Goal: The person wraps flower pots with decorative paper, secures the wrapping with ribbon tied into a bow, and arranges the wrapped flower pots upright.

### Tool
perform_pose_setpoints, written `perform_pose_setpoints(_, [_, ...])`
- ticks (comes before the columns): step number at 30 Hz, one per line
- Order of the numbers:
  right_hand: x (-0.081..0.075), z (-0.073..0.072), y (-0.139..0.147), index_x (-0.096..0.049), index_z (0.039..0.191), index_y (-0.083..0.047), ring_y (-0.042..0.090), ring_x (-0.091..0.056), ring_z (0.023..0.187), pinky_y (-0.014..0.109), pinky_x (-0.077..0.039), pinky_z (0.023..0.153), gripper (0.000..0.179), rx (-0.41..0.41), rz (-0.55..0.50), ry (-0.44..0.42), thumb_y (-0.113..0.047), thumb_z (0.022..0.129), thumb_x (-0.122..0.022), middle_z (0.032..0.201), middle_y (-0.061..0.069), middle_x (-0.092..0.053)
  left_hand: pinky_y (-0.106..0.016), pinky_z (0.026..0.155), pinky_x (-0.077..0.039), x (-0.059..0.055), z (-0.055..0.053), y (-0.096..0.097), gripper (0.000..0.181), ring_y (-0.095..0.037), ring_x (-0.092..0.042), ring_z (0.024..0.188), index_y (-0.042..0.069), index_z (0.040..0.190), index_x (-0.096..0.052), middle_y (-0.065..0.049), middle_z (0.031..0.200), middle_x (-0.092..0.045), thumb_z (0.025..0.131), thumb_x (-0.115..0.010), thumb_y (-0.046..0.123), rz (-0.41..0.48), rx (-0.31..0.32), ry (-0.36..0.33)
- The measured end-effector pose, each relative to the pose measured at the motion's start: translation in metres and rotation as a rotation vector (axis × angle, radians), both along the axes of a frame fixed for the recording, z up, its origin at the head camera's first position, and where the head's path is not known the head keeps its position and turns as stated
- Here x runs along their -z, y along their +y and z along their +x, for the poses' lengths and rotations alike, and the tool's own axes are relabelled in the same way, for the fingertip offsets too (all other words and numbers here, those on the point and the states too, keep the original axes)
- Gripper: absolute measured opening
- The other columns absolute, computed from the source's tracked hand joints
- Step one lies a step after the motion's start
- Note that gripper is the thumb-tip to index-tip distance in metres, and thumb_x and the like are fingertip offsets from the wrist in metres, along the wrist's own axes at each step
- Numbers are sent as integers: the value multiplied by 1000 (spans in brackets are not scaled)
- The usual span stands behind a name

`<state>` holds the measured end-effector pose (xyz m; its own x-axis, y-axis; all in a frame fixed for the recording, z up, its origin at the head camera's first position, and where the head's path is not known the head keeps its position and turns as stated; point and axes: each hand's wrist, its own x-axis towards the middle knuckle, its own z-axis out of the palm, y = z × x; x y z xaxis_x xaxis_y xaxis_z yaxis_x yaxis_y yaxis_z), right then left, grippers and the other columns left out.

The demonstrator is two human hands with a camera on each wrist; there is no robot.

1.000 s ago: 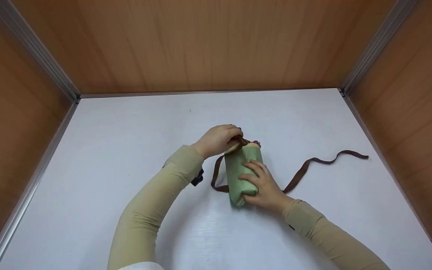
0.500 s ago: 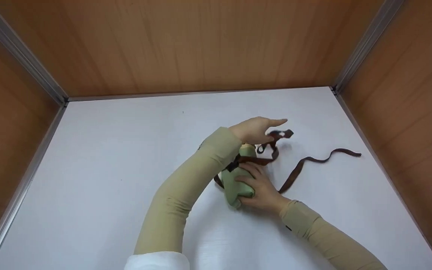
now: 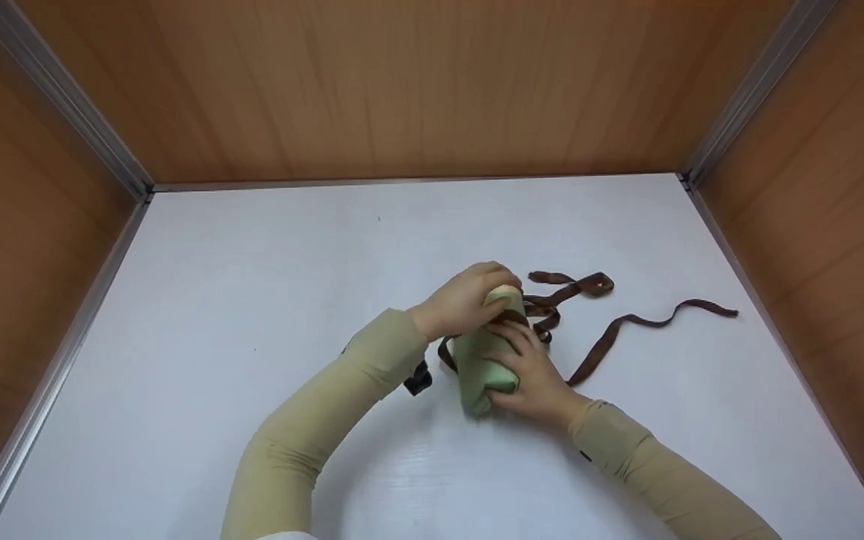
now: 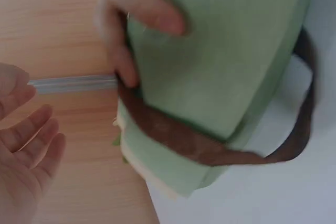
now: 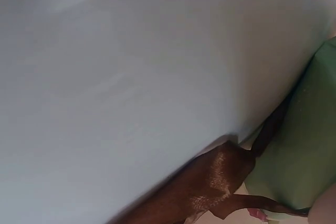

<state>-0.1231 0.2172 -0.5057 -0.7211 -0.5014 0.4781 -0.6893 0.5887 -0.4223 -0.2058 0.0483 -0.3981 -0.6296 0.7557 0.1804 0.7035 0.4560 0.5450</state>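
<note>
White bench [image 3: 267, 255] under a green bundle [image 3: 472, 371] crossed by ribbon [image 4: 170, 136]; right hand [image 3: 537, 379] grips it, left hand [image 3: 463, 301] loosely spread beside it.

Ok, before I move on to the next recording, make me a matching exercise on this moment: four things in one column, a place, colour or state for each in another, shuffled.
1. Left hand
2. Right hand
3. Package
4. Ribbon

A. Pale green
B. Gripping the package's nearer part
C. Dark brown
D. At the package's far end

Pairs: 1-D, 2-B, 3-A, 4-C
</note>
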Motion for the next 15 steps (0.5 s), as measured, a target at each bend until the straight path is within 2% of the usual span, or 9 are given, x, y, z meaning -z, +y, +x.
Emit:
perform_pose_setpoints(2, [-1,0,1,-64,107,-14,37,-33,128,60,-31,100,45,3,7,-9,-25,66,-79,137,15,-45,-36,104,-40,13,10,-6,28,-26,-49,122,2,122,-58,-14,126,-54,96,-53,10,76,-4,4])
perform_pose_setpoints(4, [-2,1,1,-64,109,-14,38,-33,128,60,-31,100,46,7,9,-22,-24,67,-79,138,15,-44,-37,106,-39,25,20,-10,29,-28,-45,126,0,125,-54,-15,131,-50,97,-51,8,138,-19,-24])
perform_pose_setpoints(10, [-3,1,-1,-63,117,-14,39,-35,127,62,-32,100,55,13,24,-4,-24,65,-80,135,16,-47,-42,111,-32,57,42,-14,48,-27,-30,139,0,146,-25,-16,151,-26,103,-38,16,248,-56,-222])
perform_pose_setpoints(15, [-1,0,-2,-58,124,-10,38,-38,126,58,-34,100,68,20,15,26,-25,62,-81,135,15,-48,-44,114,-24,78,53,-10,52,-26,-21,143,0,149,-16,-16,155,-19,104,-35,19,366,-109,-280])
